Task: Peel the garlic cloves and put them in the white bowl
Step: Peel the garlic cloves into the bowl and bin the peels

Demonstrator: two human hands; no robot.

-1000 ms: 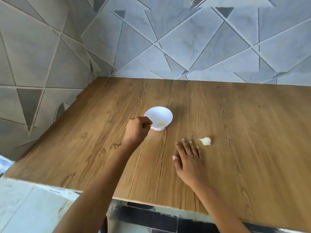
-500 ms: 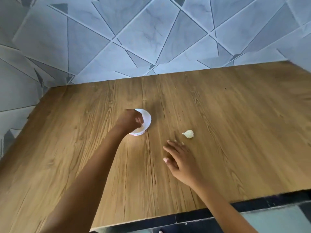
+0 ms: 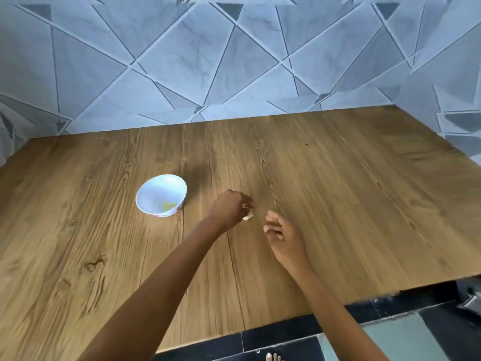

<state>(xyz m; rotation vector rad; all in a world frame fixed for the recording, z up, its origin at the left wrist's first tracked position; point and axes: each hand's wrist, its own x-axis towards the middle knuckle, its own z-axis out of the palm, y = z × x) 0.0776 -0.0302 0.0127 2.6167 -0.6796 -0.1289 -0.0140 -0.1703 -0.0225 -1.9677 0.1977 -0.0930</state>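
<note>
Farthest left we see the white bowl [image 3: 156, 190], upright on the wooden countertop [image 3: 338, 191], its scalloped rim facing up. Inside it, near the wall closest to us, lies a small pale-yellow piece [image 3: 169, 205]; we cannot tell for certain what it is.

Just right of the bowl, and clear of it, is the left hand [image 3: 229, 208], reaching in from the lower left on a bare forearm. Its fingers are curled and its fingertips pinch a garlic clove [image 3: 247, 216], which sticks out pale below the fingers, low over the wood. We cannot tell whether the clove touches the surface or how much skin it carries.

A short gap to the right is the right hand [image 3: 283, 235], palm turned toward the left hand. Its fingers are loosely bent and hold nothing, and their tips point at the clove without touching it.

Behind the countertop, a wall [image 3: 182, 61] of grey marbled tiles cut into triangles runs across the view. Below the front edge, toward the right, we see dark floor tiles [image 3: 286, 332] and the toes [image 3: 272, 357] of a bare foot.
</note>
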